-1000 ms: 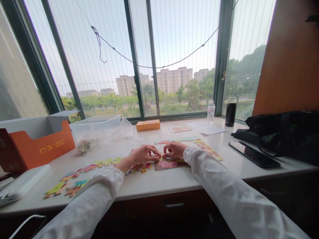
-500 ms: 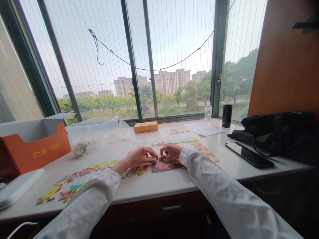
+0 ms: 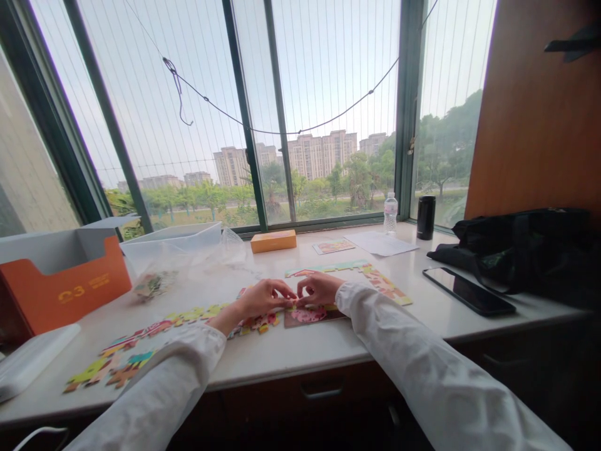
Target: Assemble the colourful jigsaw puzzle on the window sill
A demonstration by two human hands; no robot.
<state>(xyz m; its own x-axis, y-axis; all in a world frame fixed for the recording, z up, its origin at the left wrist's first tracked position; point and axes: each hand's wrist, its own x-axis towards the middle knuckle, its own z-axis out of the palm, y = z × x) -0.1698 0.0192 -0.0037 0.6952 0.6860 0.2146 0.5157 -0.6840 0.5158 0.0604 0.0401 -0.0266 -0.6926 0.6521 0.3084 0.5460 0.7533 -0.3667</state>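
1. Left hand (image 3: 260, 300): fingers (image 3: 282, 290) curled together, tips down; cannot tell if pinching a piece.
2. Right hand (image 3: 319, 289): fingers (image 3: 303, 294) likewise curled together, just beside left hand; grip unclear.
3. Jigsaw puzzle (image 3: 310, 315) under both hands, on white desk (image 3: 328, 344); loose pieces (image 3: 113, 371) lie to its left.

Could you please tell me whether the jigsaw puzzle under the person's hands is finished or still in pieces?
Still in pieces: the jigsaw puzzle is only partly joined, and loose pieces lie to its left.

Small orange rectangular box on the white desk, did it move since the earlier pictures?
No, the small orange box keeps the same gap from the clear plastic water bottle; only the view shifted.
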